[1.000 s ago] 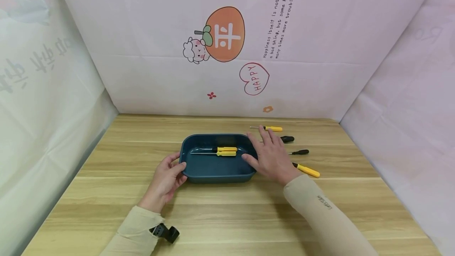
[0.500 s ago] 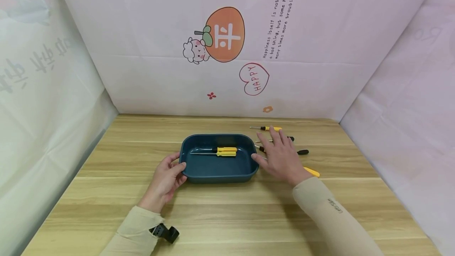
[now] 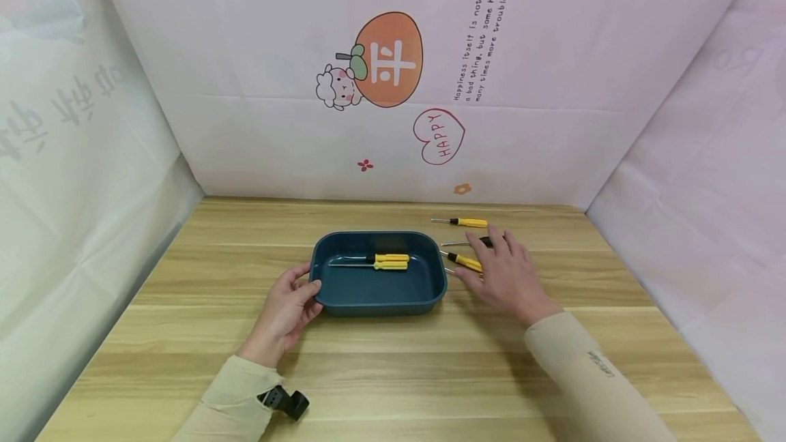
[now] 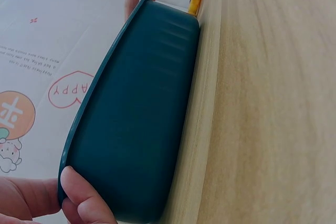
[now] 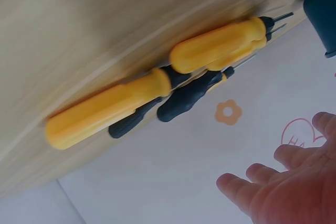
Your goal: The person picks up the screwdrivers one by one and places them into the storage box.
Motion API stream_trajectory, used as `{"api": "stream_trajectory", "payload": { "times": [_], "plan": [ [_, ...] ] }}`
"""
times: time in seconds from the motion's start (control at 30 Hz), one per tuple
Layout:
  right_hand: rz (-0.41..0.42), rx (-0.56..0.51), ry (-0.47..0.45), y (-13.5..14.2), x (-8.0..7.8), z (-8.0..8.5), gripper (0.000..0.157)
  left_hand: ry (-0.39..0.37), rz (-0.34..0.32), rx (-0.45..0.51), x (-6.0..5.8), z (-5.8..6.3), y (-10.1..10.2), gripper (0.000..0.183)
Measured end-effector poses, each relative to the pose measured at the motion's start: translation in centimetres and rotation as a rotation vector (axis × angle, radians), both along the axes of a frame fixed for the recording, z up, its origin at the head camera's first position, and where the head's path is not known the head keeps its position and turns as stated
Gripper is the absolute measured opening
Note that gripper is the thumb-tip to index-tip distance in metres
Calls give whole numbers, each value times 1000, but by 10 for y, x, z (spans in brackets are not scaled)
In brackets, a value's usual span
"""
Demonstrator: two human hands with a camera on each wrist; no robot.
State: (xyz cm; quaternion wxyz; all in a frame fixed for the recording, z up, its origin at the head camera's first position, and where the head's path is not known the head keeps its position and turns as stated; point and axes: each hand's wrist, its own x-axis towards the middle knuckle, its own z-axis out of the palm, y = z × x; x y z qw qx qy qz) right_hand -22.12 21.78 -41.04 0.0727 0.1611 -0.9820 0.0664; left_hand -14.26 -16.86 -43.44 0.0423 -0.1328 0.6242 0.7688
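My left hand (image 3: 287,312) grips the left end of a dark teal plastic box (image 3: 377,306), thumb on the rim and fingers beneath the outside wall. Two yellow-handled screwdrivers (image 3: 391,262) lie side by side inside it. My right hand (image 3: 508,280) hovers just right of the box with fingers spread and nothing held. Around and under it, several screwdrivers lie on the table; a yellow one (image 3: 464,262) and a black-handled one (image 3: 487,241) are partly covered. In the right wrist view, a large yellow screwdriver (image 5: 107,108) and a black-handled one (image 5: 184,98) lie apart from the fingers.
Another yellow-handled screwdriver (image 3: 471,222) lies near the back edge of the wooden table (image 3: 393,374). A white printed sheet (image 3: 276,142) hangs behind the table, with similar white sheets at both sides. A black strap device (image 3: 285,401) sits on the left wrist.
My right hand has moved right, away from the box's right end and over the loose screwdrivers, uncovering those nearer the box. The left hand and box have stayed put.
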Motion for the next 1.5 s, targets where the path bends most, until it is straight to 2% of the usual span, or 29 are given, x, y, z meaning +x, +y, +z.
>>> {"api": "stream_trajectory", "payload": {
  "times": [1.2, 1.5],
  "plan": [
    [-62, 39, -77, 52, 13, -12, 86, -9, -2, -5, 0, 2, 0, 50],
    [-67, 12, -107, 65, 17, -20, 88, -11, -5, 1, 2, 3, -1, 52]
  ]
}}
